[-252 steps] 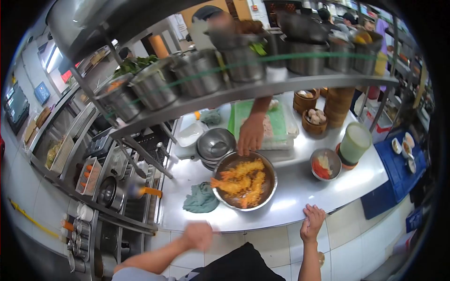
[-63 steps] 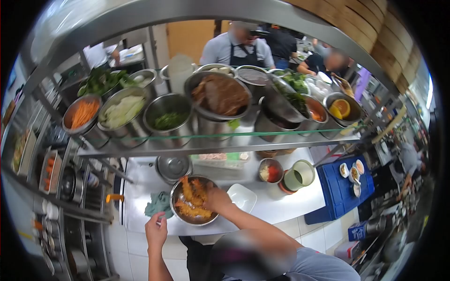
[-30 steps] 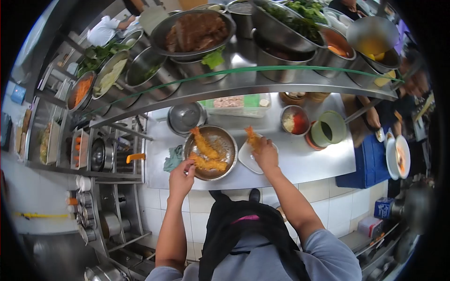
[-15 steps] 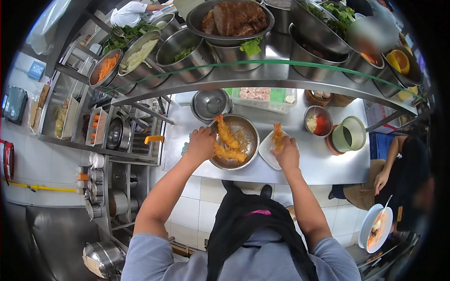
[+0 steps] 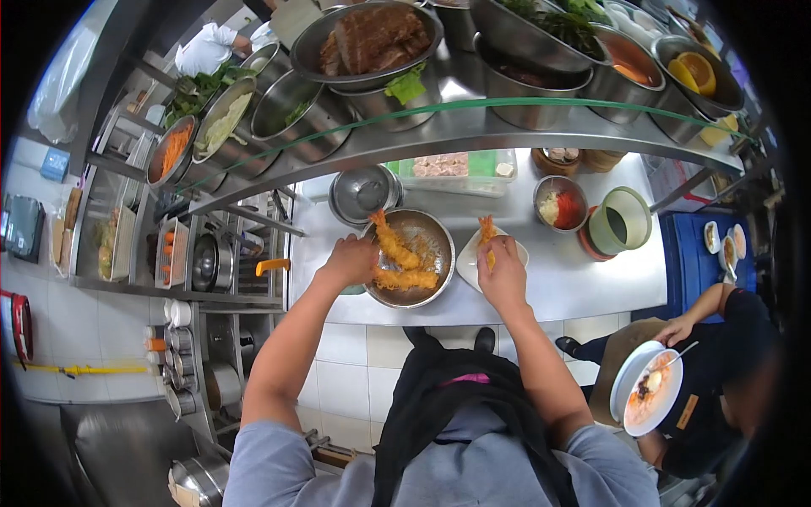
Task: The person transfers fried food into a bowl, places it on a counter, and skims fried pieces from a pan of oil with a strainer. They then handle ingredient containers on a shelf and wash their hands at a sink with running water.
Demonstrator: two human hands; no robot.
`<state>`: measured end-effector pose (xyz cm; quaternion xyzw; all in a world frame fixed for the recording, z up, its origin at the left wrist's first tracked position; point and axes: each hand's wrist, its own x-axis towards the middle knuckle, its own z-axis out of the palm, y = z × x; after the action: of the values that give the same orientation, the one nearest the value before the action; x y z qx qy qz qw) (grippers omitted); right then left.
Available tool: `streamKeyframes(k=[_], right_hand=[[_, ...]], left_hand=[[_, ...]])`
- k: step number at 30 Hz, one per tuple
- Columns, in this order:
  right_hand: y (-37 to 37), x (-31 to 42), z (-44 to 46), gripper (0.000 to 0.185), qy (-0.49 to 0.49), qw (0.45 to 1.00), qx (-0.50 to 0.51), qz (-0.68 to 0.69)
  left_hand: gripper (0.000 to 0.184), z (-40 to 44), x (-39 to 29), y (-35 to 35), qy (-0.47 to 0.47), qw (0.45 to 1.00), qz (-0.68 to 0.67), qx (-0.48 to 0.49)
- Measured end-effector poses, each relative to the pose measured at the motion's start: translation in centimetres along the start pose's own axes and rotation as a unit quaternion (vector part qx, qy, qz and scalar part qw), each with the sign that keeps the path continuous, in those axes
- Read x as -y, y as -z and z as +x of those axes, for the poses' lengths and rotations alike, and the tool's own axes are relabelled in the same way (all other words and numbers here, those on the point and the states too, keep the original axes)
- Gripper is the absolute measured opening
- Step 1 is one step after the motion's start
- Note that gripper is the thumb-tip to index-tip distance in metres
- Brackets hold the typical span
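Note:
A round metal bowl on the steel table holds two breaded fried shrimp: the upper fried shrimp leans its tail over the far rim, and the lower fried shrimp lies across the near side, among loose crumbs. My left hand is closed at the bowl's left rim, beside the lower shrimp's end; its fingertips are partly hidden. Over a small white plate, my right hand grips another fried shrimp by its body, with the tail pointing away from me.
Behind the bowl are nested metal bowls and a tray of raw meat. A bowl of red and pale toppings and a green container stand right. Above runs a shelf of ingredient pans. A person at right carries a food bowl.
My view has shifted slightly. My right hand stays at the plate with its shrimp, its fingers now higher on it. The person at right has come closer with the food bowl.

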<state>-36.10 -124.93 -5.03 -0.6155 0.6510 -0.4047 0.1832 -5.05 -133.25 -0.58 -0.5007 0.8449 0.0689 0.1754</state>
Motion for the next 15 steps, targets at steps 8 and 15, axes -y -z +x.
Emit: streamKeyframes(k=[8,15], right_hand=[[0.6,-5.1,-2.3,0.018,-0.116,0.992,0.016,-0.049],[0.7,-6.6,-4.6,0.020,-0.070,0.992,-0.011,-0.107]], left_hand=[[0.018,-0.8,-0.5,1.6,0.034,0.917,-0.395,0.032],[0.021,-0.2,-1.6,-3.0,0.060,0.866,-0.483,-0.117]])
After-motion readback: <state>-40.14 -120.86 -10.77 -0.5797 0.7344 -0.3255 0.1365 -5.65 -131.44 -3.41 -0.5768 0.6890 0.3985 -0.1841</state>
